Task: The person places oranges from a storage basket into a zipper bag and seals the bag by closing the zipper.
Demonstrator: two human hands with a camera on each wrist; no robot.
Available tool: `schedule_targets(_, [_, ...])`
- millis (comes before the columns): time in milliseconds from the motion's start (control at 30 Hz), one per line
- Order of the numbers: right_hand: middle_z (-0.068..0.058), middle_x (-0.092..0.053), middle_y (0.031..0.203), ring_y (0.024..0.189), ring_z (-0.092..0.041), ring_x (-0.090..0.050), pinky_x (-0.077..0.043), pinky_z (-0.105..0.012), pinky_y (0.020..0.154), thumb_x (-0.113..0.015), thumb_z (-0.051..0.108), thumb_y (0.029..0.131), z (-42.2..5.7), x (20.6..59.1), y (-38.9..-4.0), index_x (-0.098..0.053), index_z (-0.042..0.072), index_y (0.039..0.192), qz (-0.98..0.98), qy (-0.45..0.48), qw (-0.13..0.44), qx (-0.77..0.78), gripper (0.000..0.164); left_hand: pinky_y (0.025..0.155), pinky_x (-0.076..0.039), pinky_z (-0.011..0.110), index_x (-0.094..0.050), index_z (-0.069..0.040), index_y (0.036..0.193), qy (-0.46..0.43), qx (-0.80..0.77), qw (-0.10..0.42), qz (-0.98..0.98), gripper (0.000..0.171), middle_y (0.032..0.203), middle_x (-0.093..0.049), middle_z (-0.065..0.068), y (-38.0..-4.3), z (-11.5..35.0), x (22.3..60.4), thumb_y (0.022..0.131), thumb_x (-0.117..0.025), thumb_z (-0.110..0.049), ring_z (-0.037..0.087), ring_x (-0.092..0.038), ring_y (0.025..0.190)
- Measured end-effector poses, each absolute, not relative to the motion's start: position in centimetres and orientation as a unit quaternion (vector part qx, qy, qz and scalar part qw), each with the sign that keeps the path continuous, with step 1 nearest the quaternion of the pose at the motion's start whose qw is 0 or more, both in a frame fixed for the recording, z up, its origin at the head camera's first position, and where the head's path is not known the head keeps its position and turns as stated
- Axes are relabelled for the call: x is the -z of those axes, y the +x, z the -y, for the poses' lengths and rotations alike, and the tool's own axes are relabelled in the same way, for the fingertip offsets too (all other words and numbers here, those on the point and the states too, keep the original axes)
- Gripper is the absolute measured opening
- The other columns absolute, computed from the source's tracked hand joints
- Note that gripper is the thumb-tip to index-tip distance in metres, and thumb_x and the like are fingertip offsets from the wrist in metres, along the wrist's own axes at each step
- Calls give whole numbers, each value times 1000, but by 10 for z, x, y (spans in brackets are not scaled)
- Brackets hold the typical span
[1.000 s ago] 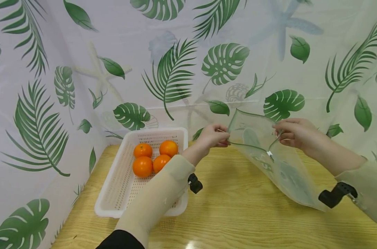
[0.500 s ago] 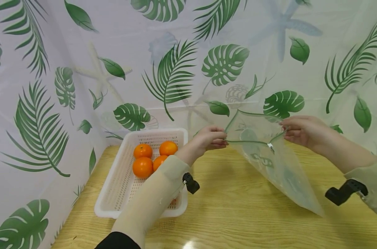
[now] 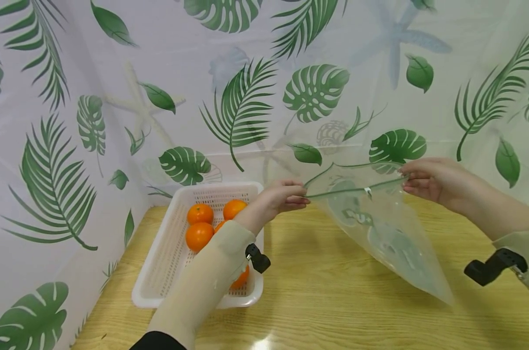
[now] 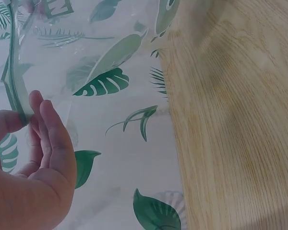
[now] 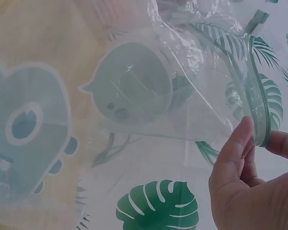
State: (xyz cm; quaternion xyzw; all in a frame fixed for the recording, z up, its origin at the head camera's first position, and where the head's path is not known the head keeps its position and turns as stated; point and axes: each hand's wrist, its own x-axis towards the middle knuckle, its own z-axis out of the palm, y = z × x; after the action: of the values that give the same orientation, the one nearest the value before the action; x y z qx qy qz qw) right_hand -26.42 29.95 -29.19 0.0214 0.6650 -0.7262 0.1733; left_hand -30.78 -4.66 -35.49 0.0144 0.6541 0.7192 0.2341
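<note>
"Leaf-printed white sheeting (image 3: 168, 43) hangs behind a yellowish wood-grain table (image 3: 325, 291). What's between the person's hands?"

"One translucent, frosted plastic bag with pale cartoon prints (image 3: 378, 231), slanting over the table, to the right of the white slotted plastic basket (image 3: 152, 272) with round, glossy oranges (image 3: 199, 236) in it."

"Held how?"

"Left hand (image 3: 279, 199) pinches one end of the bag's mouth, right hand (image 3: 439, 184) pinches the other, thumb against fingers. They're well apart, and the mouth gapes slightly between them."

"Heavy, would you say?"

"Very light, I'd guess. The film looks thin and limp, so it should swing and crease rather than hold a shape, and that shine suggests it's slick."

"Then where would you grip it?"

"Right where they have it: on the stiffer-looking green strip (image 5: 261, 96) along the mouth. That ought to give a firmer hold than the film."

"Anything to be wary of?"

"Pulling hard on both ends would probably draw the lips flat together; easing the ends inward should widen the gap. I wouldn't yank the film, as it might stretch or tear."

"Is the bottom corner touching the table?"

"Can't tell."
</note>
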Motion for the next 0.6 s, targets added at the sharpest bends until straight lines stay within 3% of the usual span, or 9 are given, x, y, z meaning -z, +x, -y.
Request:
schedule_targets(100, [0, -73, 81, 74, -12, -75, -63, -22, 73, -51, 8, 111, -300, 289, -265, -81, 14, 88, -670, 18, 170, 723, 38, 90, -65, 32, -61, 1, 123, 12, -719, 231, -656, 21, 80, -68, 2, -310, 50, 357, 102, -61, 3, 10, -72, 67])
schedule_targets(233, [0, -74, 80, 74, -11, -75, -64, -22, 73, -51, 7, 110, -301, 286, -264, -81, 15, 87, -672, 16, 161, 723, 39, 75, -65, 25, -62, -3, 114, 11, -719, 228, -656, 14, 79, -68, 1, -310, 53, 357, 101, -61, 4, 11, -72, 66])
schedule_targets(367, [0, -74, 82, 75, -13, -76, -64, -24, 75, -52, 5, 110, -297, 284, -264, -82, 14, 89, -666, 11, 164, 728, 37, 74, -64, 25, -62, -6, 109, 15, -723, 230, -651, 11, 80, -68, 1, -308, 54, 354, 102, -61, 3, 11, -72, 67])
schedule_targets(467, [0, -74, 84, 77, -13, -76, -64, -24, 76, -54, 5, 109, -290, 283, -264, -82, 14, 90, -666, 12, 175, 725, 35, 81, -66, 29, -61, -8, 101, 24, -729, 236, -642, 11, 80, -68, 1, -304, 53, 352, 102, -61, 4, 11, -73, 67])
schedule_targets(600, [2, -76, 83, 77, -11, -76, -64, -24, 76, -56, 7, 109, -281, 283, -263, -83, 15, 88, -661, 24, 187, 727, 35, 76, -65, 26, -62, -10, 92, 36, -735, 248, -630, 18, 78, -67, 0, -299, 49, 351, 103, -59, 4, 11, -73, 66])
